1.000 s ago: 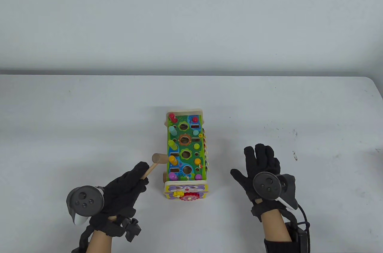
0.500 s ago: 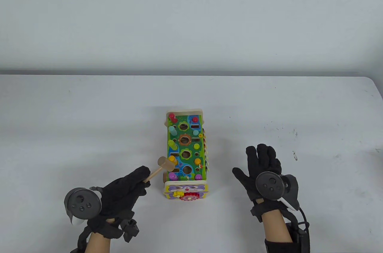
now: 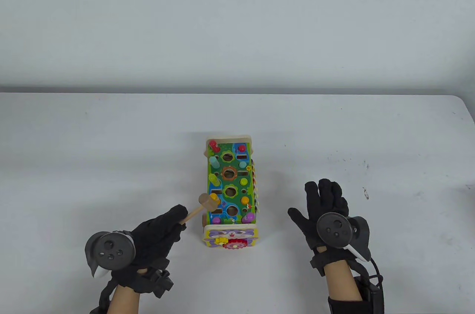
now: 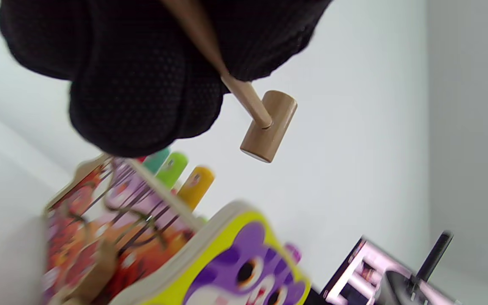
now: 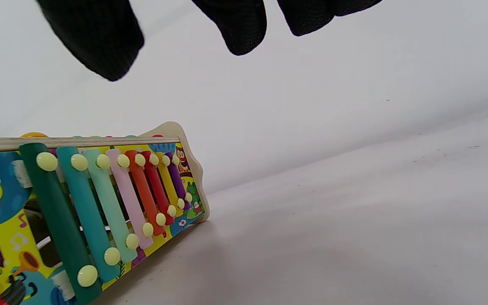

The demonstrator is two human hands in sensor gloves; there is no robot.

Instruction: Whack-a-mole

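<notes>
The colourful whack-a-mole toy (image 3: pixel 231 187) stands at the table's middle, with coloured pegs along both sides of its green top. My left hand (image 3: pixel 159 230) grips the handle of a small wooden hammer (image 3: pixel 205 202); its head hovers beside the orange peg (image 3: pixel 214 198) on the toy's near left. In the left wrist view the hammer head (image 4: pixel 268 126) hangs above the orange peg (image 4: pixel 196 185). My right hand (image 3: pixel 323 206) is open, fingers spread, palm down to the right of the toy and apart from it. Its fingertips (image 5: pixel 244 29) hang over the toy's xylophone side (image 5: pixel 112 199).
The purple cat face panel with gears (image 3: pixel 229 238) faces the front edge of the white table (image 3: pixel 111 143). Small dark specks mark the table at the right (image 3: pixel 365 191). A wall runs behind the far edge.
My left hand has carried the hammer to the right, from clear of the toy's left side to right beside the orange peg. The near purple pegs have shifted. The right hand stays put.
</notes>
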